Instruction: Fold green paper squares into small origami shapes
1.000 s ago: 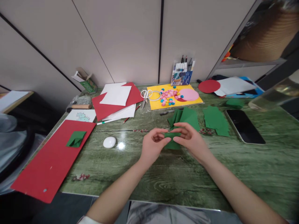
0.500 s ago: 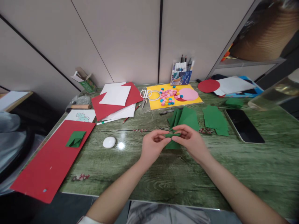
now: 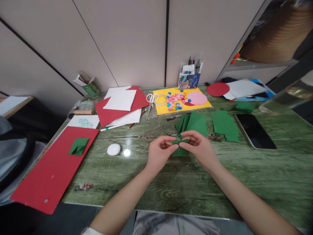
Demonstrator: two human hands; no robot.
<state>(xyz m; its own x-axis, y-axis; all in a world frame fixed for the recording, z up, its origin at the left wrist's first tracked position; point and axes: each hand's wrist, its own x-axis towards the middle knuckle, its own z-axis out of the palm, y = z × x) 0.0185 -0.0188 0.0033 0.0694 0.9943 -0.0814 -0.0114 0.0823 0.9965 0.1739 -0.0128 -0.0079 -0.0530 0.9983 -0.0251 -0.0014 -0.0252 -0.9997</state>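
My left hand (image 3: 160, 151) and my right hand (image 3: 198, 147) are both closed on a small piece of green paper (image 3: 180, 142), pinching it from either side between thumbs and fingers. Its upper edge looks folded or curled over, while a flat lower part hangs below the thumbs. Just beyond my fingers lies a fanned stack of green paper (image 3: 197, 123). More green paper pieces (image 3: 225, 125) rest to the right of it. Far to the left, a folded green paper (image 3: 79, 146) lies on a long red sheet (image 3: 55, 169).
A phone (image 3: 255, 131) lies at the right, near a clear bottle (image 3: 286, 94). Scissors (image 3: 151, 101) and a yellow sheet (image 3: 161, 109) with pom-poms (image 3: 176, 99) are at the back, below a marker pack (image 3: 189, 78). A white oval object (image 3: 113, 149) sits left of my hands.
Both hands keep almost the same place and grip. The view has shifted very slightly; the green paper's folded edge looks a little different between my fingers.
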